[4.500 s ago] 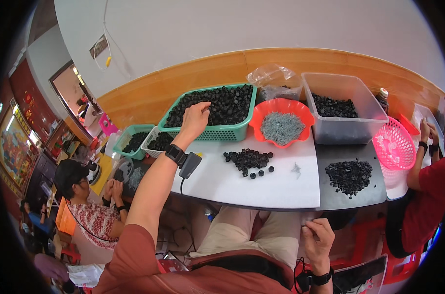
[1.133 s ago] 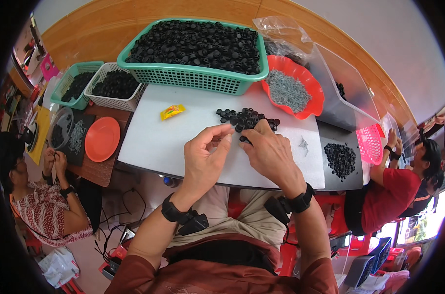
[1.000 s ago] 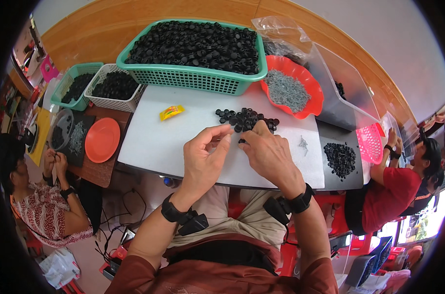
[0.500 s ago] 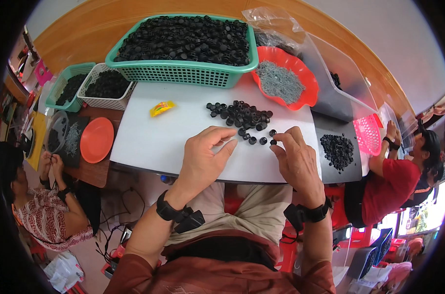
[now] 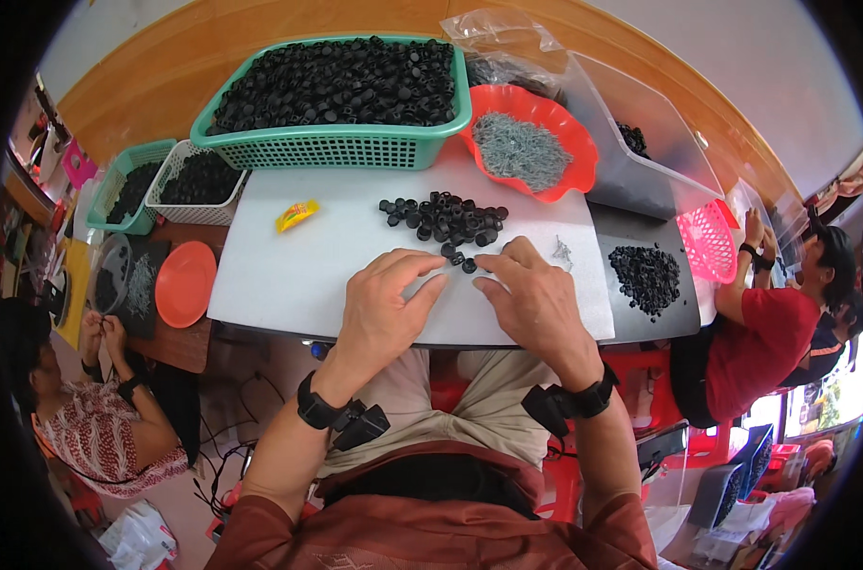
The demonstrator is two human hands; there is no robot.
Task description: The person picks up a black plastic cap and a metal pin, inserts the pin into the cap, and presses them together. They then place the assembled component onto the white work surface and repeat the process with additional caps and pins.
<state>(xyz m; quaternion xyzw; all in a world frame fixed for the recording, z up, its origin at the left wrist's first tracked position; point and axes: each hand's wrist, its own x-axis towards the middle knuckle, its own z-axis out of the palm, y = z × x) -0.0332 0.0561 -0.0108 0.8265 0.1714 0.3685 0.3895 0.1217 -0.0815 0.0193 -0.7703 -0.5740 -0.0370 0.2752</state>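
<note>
The left forearm and right forearm rise from below and converge toward the middle. The left wrist and right wrist lie well apart. The left hand and right hand face each other near-symmetrically, backs largely upward, a gap between them. In each, thumb and forefinger point inward, their tips parted; the other fingers are partly hidden.
</note>
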